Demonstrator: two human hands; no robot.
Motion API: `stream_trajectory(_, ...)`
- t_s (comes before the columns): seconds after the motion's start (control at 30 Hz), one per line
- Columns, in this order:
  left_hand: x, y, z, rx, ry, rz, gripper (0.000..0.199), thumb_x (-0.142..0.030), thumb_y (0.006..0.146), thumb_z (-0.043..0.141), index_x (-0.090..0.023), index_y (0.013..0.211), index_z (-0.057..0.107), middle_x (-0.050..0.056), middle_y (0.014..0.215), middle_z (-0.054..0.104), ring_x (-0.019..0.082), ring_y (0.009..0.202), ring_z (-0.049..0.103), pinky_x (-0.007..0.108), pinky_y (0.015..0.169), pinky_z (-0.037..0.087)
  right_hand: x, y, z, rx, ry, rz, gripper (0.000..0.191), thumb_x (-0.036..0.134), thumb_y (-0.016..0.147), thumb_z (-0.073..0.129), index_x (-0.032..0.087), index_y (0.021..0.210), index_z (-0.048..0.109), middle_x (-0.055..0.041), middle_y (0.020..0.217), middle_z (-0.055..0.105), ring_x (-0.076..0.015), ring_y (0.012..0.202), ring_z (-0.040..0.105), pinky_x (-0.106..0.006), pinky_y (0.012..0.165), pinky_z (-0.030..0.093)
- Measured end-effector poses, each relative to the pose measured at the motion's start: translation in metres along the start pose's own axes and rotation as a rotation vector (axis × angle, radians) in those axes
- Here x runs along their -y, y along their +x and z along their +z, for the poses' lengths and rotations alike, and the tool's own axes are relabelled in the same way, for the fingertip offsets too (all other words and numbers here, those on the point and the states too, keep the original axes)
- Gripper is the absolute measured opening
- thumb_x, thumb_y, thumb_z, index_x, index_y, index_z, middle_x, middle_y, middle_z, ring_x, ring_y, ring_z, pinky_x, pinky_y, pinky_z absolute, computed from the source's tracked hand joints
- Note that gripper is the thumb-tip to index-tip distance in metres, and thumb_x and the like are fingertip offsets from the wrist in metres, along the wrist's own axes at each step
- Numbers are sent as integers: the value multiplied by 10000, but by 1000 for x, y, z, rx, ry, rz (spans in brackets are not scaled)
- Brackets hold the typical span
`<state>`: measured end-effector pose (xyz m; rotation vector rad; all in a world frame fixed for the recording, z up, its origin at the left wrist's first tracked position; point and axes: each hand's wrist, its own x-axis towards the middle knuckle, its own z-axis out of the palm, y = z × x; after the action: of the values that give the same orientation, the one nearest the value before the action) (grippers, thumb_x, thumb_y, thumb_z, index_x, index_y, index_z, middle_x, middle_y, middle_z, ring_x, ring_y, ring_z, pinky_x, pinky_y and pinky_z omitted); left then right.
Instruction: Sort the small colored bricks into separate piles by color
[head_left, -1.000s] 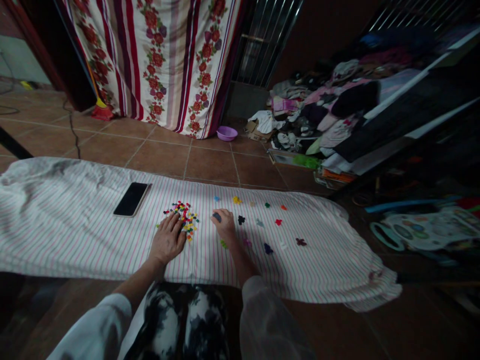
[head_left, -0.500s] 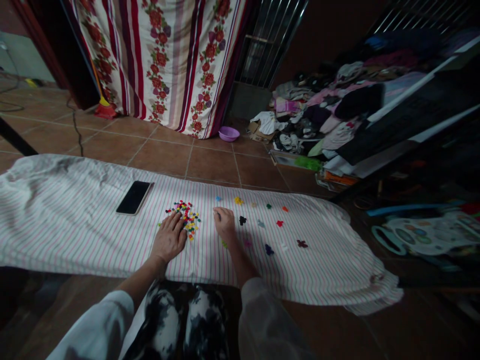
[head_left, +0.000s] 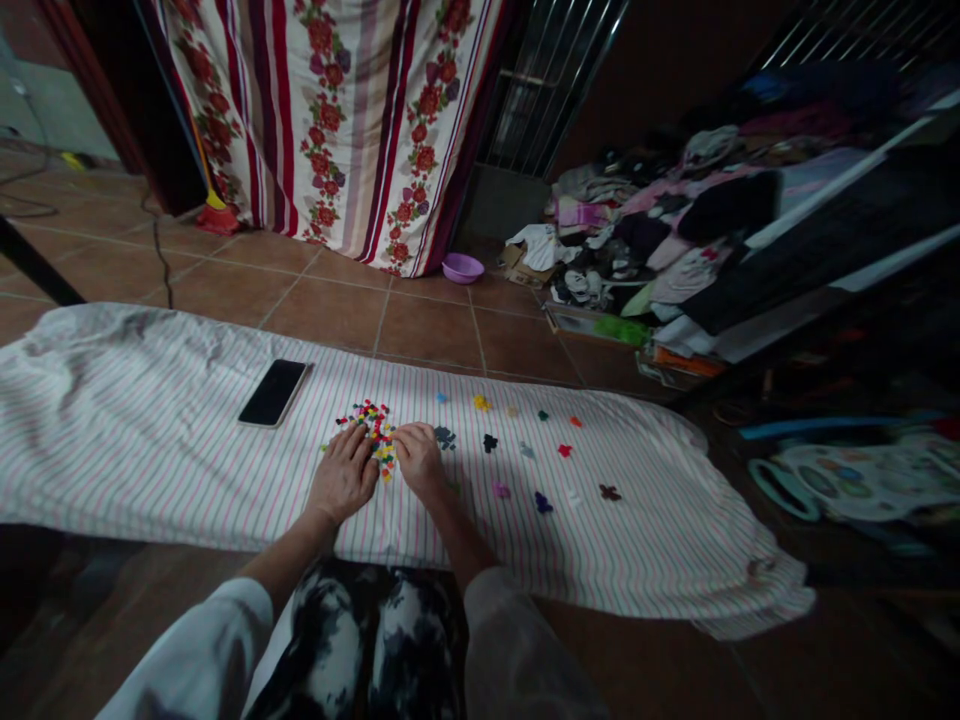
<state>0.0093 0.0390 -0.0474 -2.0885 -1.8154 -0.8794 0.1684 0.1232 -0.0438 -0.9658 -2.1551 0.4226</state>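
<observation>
My left hand lies on the near left side of a mixed heap of tiny coloured pieces, its fingers stretched out over them. At the heap's right edge is my right hand, thumb and fingertips drawn together; whatever is between them is too small to make out. Just beyond its knuckles sits a dark grey cluster of similar pieces. Farther right lie small single-colour groups, among them yellow, black, pink, dark blue, red and brown.
A phone with a dark screen rests on the striped cloth left of the heap. Beyond the cloth's far edge, a purple basin stands on the tiled floor by a floral curtain. Clothes are piled at the right.
My right hand has moved left, from beside the grey cluster to the heap's edge, uncovering that cluster. My left hand stays on the heap. The view has shifted slightly.
</observation>
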Motion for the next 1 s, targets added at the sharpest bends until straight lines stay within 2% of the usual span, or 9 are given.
stream_trajectory(0.27, 0, -1, 1, 20, -26, -20, 357, -322, 920, 440, -154, 1197, 589, 162, 1342, 574, 295, 1371, 422, 516, 1106, 396, 12, -2, 0, 26, -15, 34, 247, 90, 889, 503, 203, 971, 707, -58, 1003, 682, -210, 1045, 519, -352, 973, 430)
stream_trajectory(0.47, 0, -1, 1, 21, -43, -34, 368, -331, 921, 434, -164, 1206, 595, 156, 1353, 570, 303, 1366, 429, 527, 1101, 401, 12, -1, -1, 78, -35, 67, 258, 75, 890, 485, 208, 942, 699, -52, 993, 683, -203, 1013, 547, -343, 950, 445)
stream_trajectory(0.7, 1, -2, 3, 30, -30, -35, 373, -335, 925, 422, -169, 1217, 583, 155, 1355, 565, 304, 1366, 426, 535, 1092, 399, 10, 2, 2, 99, -73, 89, 321, 94, 900, 494, 250, 1030, 741, -61, 1067, 685, -211, 1037, 565, -345, 929, 477)
stream_trajectory(0.87, 0, -2, 3, 35, -17, -30, 370, -334, 925, 426, -156, 1209, 582, 160, 1364, 556, 300, 1362, 429, 525, 1096, 397, 10, 10, 0, 187, -130, 107, 248, 109, 883, 569, 245, 968, 759, -61, 1037, 694, -219, 1020, 569, -328, 902, 478)
stream_trajectory(1.0, 0, -1, 3, 21, -11, -27, 356, -331, 921, 440, -150, 1187, 594, 160, 1343, 570, 304, 1350, 442, 518, 1096, 400, 10, 15, 0, 195, -145, 115, 180, 113, 858, 621, 228, 918, 746, -59, 1038, 689, -213, 1017, 567, -324, 898, 463)
